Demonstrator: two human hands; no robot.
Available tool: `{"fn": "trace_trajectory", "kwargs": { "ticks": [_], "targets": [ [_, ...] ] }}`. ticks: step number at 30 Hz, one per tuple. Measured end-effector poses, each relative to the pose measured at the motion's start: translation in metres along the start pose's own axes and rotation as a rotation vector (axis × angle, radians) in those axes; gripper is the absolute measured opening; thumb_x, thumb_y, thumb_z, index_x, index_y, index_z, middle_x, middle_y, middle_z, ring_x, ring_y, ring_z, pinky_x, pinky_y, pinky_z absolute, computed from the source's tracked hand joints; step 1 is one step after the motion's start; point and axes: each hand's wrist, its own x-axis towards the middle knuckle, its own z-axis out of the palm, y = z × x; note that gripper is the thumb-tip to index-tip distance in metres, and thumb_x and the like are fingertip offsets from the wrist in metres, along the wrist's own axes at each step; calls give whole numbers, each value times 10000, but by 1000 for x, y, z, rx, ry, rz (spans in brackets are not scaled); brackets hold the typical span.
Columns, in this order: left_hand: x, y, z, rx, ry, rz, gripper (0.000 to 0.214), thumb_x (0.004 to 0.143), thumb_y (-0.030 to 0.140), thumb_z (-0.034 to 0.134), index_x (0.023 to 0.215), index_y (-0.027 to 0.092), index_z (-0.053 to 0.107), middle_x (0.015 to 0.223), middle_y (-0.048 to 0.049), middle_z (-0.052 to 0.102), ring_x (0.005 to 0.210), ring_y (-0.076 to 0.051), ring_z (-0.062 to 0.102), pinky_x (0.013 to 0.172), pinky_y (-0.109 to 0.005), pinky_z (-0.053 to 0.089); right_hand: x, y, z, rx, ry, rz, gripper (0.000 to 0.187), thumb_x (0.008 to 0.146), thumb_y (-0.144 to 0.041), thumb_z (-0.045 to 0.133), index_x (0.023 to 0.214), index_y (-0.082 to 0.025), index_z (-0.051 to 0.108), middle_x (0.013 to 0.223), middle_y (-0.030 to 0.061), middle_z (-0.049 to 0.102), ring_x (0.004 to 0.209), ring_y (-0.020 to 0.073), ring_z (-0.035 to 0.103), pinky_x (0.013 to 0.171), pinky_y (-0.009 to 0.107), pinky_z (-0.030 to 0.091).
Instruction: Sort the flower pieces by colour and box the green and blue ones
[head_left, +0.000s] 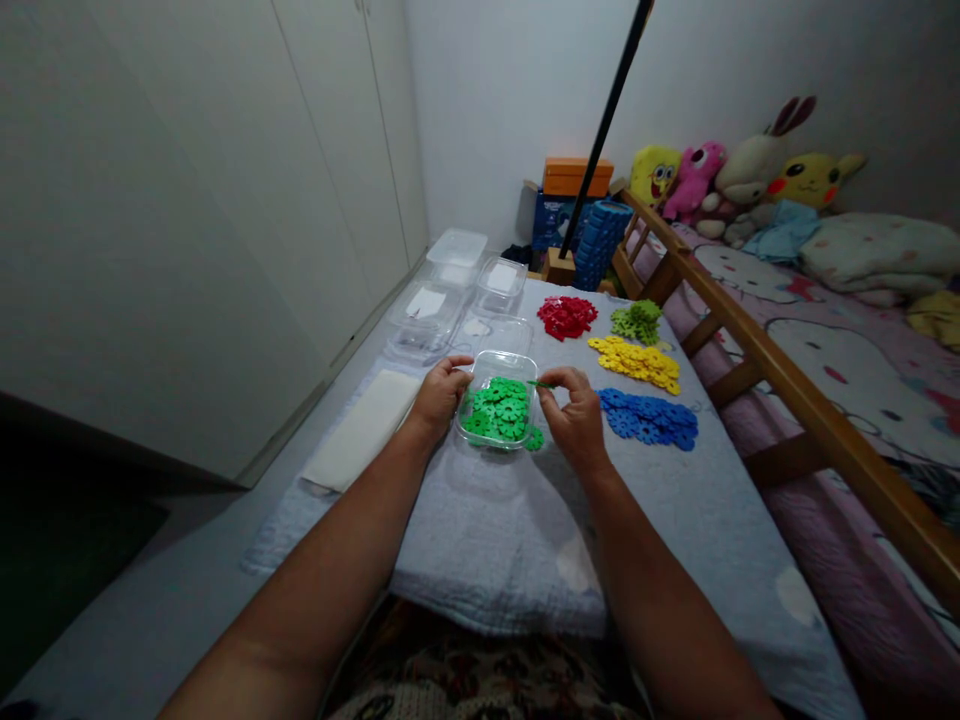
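Observation:
A clear plastic container (498, 361) stands in front of me with several green snowflake discs (501, 405) in it. My left hand (444, 393) is closed on the container's left rim. Between the thumb and fingers of my right hand (571, 405) is a green snowflake disc (538, 384), seen nearly edge-on at the container's right side. Another green disc (535, 439) shows at the container's lower right corner. To the right lie piles of blue discs (651, 418), yellow discs (637, 362), red discs (568, 316) and light green discs (636, 320).
Several clear containers (424, 318) stand at the back left of the cloth-covered table (510, 540). A folded cream cloth (364, 430) lies by my left forearm. A wooden bed rail (735, 300) runs along the right, and a black pole (607, 125) rises behind.

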Motion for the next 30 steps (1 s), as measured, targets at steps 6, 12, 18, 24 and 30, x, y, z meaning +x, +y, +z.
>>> {"fn": "trace_trajectory", "kwargs": {
  "ticks": [6, 12, 18, 24, 30],
  "targets": [
    [-1, 1, 0, 17, -6, -18, 450, 589, 260, 751, 1021, 188, 645, 548, 89, 495, 467, -95, 403, 464, -218, 258, -7, -9, 17, -93, -105, -39, 115, 908, -211, 658, 909, -271, 756, 1079, 64, 671, 1103, 264, 567, 1040, 440, 428],
    [0, 0, -1, -3, -6, -21, 474, 588, 263, 753, 1043, 185, 644, 562, 87, 501, 479, -102, 431, 475, -221, 272, -10, 2, 23, -149, -176, -12, 172, 905, -190, 663, 928, -286, 804, 1208, 71, 663, 1204, 283, 521, 1103, 478, 390],
    [1, -1, -1, 4, -15, -11, 459, 586, 253, 740, 1031, 180, 652, 560, 89, 500, 485, -97, 426, 489, -216, 285, -9, 11, 18, -95, -154, -65, 168, 894, -203, 654, 967, -264, 792, 1276, 87, 654, 1243, 291, 540, 1122, 501, 394],
    [3, -3, -2, -12, -15, -9, 456, 589, 234, 745, 1032, 180, 656, 589, 71, 540, 519, -113, 490, 489, -217, 302, 2, 27, -1, -65, -146, -4, 205, 865, -198, 616, 1032, -229, 731, 1097, 83, 689, 1084, 262, 630, 1012, 440, 483],
    [4, -4, -3, -3, -7, 1, 455, 588, 240, 736, 1033, 177, 663, 590, 70, 551, 505, -107, 471, 481, -216, 294, -8, 45, 0, -190, -430, 168, 220, 760, -131, 674, 959, -225, 653, 885, 25, 660, 808, 189, 587, 716, 302, 439]
  ]
}}
